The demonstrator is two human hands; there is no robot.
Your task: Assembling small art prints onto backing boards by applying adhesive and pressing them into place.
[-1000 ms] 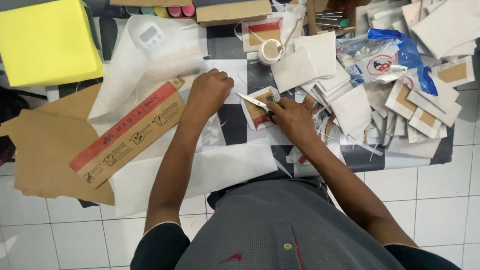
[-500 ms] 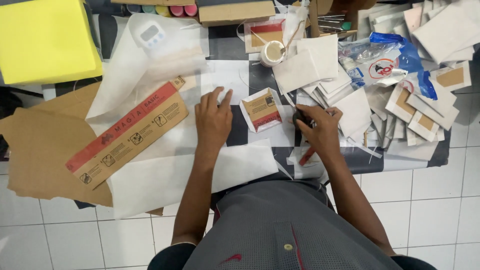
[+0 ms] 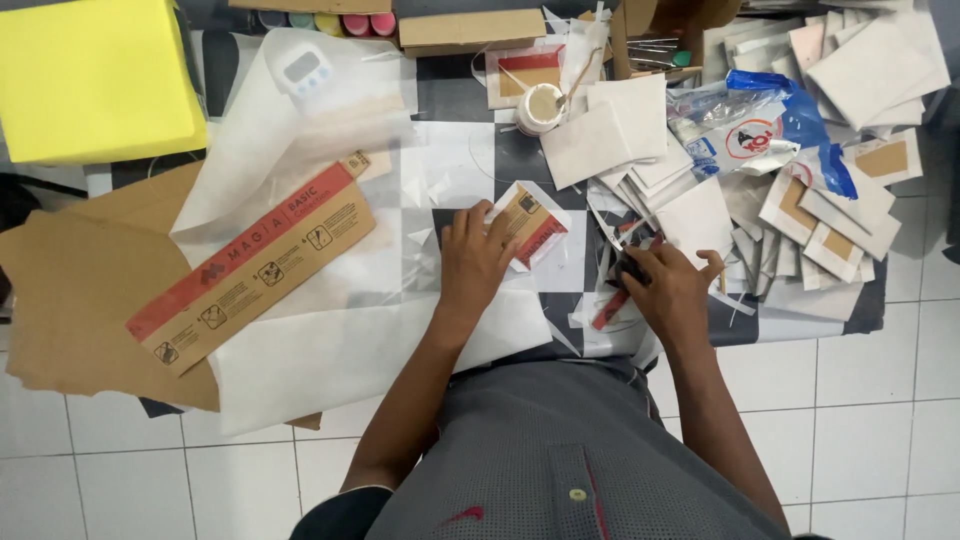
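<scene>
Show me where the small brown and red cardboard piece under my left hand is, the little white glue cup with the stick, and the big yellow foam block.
small brown and red cardboard piece (image 3: 530, 222), head view, on its printed face.
little white glue cup (image 3: 541, 106), head view, on its contents.
big yellow foam block (image 3: 95, 75), head view, on its top.

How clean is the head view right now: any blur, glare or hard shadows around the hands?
Head view: light is even and soft, no hard shadows; the left hand on the small card piece and the right hand are sharp; the translucent white sheet at upper left looks hazy; the yellow block is very bright but not blown out; edges bend slightly.
</scene>
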